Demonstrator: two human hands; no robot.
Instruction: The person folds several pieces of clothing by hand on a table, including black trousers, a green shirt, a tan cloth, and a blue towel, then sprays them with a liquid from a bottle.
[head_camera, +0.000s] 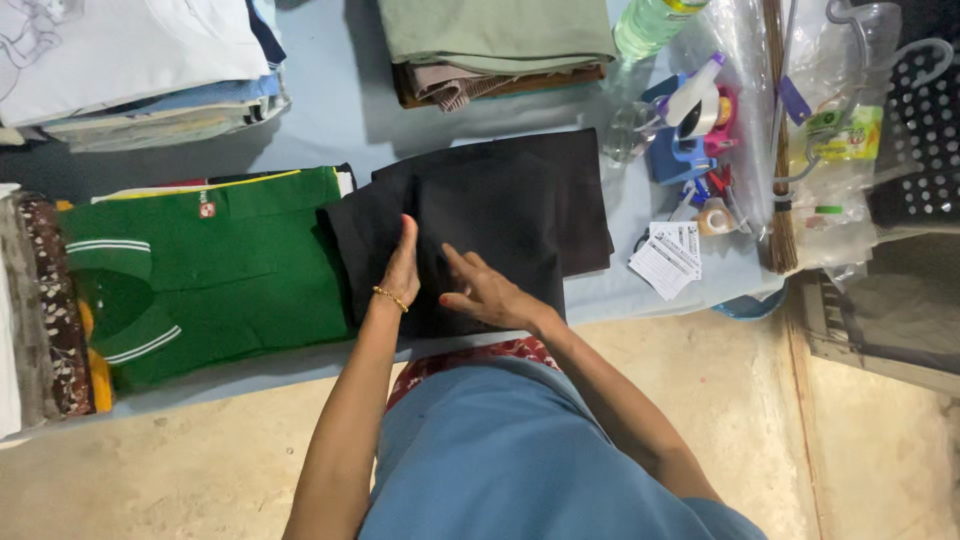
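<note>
The left hand (403, 262), a gold bangle at its wrist, is lying flat with fingers pressed together on a folded black cloth (480, 215), a smooth matte rectangle in the middle of the pale blue desk (330, 110). The right hand (487, 292) is resting beside it, fingers spread on the same cloth. A folded green polo shirt (215, 275) with white-striped ribbed collar is touching the cloth's left edge

Both palms flat on black cloth (500, 215) on the desk (330, 110): left hand (402, 268) edge-on, right hand (485, 290) pressing beside it. Green shirt (220, 270) just left, touching the cloth.
</note>
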